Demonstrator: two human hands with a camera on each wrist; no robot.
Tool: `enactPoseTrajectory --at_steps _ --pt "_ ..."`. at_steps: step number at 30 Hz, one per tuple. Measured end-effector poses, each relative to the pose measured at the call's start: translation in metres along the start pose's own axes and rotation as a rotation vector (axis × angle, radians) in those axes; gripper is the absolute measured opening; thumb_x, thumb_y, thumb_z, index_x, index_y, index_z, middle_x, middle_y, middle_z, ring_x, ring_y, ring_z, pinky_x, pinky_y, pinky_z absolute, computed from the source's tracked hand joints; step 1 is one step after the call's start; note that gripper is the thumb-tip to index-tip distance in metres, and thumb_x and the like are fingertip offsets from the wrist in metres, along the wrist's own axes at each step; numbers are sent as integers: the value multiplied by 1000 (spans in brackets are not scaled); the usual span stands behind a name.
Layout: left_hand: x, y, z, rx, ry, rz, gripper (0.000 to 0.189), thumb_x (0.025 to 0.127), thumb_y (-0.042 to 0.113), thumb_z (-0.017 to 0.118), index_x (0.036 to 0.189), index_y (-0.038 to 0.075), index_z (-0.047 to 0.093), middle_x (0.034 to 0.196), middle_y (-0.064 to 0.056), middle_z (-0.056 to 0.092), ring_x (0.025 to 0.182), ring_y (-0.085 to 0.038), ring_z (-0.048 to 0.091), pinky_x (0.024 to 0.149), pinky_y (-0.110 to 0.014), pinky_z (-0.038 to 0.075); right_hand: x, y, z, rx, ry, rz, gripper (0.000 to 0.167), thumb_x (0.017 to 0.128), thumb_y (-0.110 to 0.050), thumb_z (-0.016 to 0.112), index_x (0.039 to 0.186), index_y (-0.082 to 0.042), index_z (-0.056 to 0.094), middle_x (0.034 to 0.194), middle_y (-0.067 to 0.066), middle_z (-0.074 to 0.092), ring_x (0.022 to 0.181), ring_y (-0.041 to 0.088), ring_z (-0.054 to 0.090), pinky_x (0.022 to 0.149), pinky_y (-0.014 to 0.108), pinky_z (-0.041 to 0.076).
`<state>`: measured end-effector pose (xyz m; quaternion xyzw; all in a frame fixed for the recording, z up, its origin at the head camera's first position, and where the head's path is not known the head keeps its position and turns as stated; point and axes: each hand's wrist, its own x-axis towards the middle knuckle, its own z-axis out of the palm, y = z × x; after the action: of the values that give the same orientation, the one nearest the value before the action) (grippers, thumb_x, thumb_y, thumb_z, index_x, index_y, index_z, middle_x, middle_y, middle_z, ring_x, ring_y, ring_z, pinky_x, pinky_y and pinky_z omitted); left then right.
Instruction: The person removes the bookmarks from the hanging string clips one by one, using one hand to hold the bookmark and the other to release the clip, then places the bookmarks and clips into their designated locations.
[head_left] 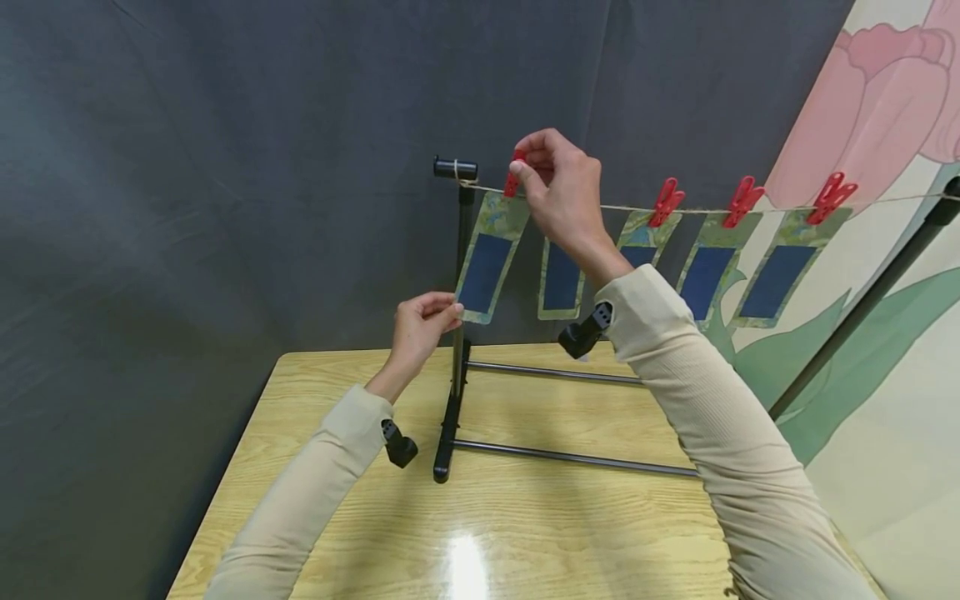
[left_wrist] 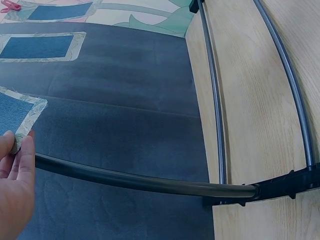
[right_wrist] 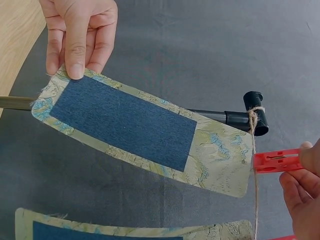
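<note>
A patterned green fabric strip with a dark blue rectangle hangs at the left end of a twine line. My left hand pinches its lower left corner between thumb and fingers, holding the strip at a slant. Up at the twine, my right hand grips a red clothespin by its handles. The clothespin's tips meet the twine and the strip's top edge in the right wrist view. Just to the right hangs a second strip, its top covered by my right hand in the head view.
Several similar strips hang farther right under red clothespins. The twine is tied to a black rack, whose base rails lie along the wooden table. Behind are a dark curtain and a flower-painted wall.
</note>
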<state>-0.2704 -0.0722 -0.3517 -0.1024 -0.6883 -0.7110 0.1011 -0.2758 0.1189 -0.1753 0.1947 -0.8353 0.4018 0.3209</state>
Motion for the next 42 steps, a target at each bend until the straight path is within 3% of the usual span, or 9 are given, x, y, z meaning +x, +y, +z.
enactPoseTrajectory --at_steps 13,20,29,42 --pt "-3 -4 -4 13 5 2 21 89 0 69 108 -8 68 95 -18 69 77 -15 68 79 -38 59 -4 0 -2 16 37 -26 22 95 -19 65 111 -4 65 101 6 68 91 14 64 85 19 52" --pt "-4 -3 -5 18 0 3 21 89 0 69 108 -8 68 95 -18 69 78 -17 68 74 -30 59 -5 0 -5 17 50 -34 26 93 -22 68 112 -4 65 102 5 68 92 10 64 86 16 51" --pt "-6 -1 -6 11 -6 -5 20 89 -1 69 107 -9 67 94 -18 68 76 -15 68 74 -29 59 -7 3 -8 39 46 -33 32 91 -24 71 115 -4 64 107 5 69 96 10 65 89 17 50" --pt "-7 -5 -9 -6 -6 -19 21 89 0 69 108 -10 67 93 -17 68 75 -13 67 78 -36 59 -12 9 -10 107 30 -16 33 86 -22 76 112 -4 66 102 5 72 87 11 68 81 21 55"
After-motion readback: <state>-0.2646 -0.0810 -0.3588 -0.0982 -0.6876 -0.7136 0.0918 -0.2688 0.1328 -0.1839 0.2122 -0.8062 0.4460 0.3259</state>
